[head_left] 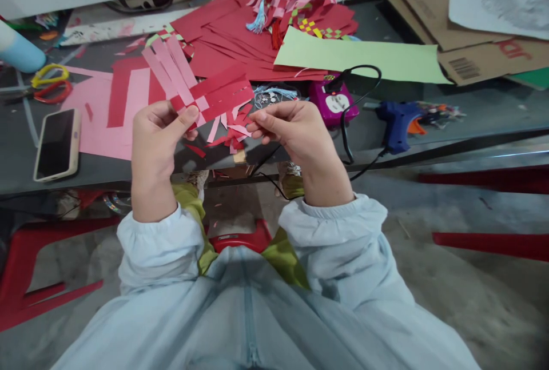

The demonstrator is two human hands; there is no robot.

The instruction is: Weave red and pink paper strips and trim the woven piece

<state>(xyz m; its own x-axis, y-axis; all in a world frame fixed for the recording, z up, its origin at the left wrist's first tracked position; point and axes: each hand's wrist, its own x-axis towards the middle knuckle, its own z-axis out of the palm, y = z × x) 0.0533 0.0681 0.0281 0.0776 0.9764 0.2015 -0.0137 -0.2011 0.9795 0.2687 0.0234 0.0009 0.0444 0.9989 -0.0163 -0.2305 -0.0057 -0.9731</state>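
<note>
My left hand [160, 130] pinches a partly woven piece of pink and red paper strips [227, 92], thumb on top over the small checkered corner. Its pink strips fan up and away, while the red strips reach to the right. Just off the right ends of the red strips is my right hand [291, 127], thumb and fingertips pressed together; whatever lies between them is too small to make out. Beneath and between the hands lie pink and red paper scraps [231, 130] on the dark table.
Left are a phone [56, 144], scissors [51, 81] and pink paper sheets [100, 112]. Behind lie stacked red paper [231, 38] and a pale green sheet [355, 58]. To the right are a purple power socket [332, 101], a blue glue gun [397, 124] and cardboard [476, 64].
</note>
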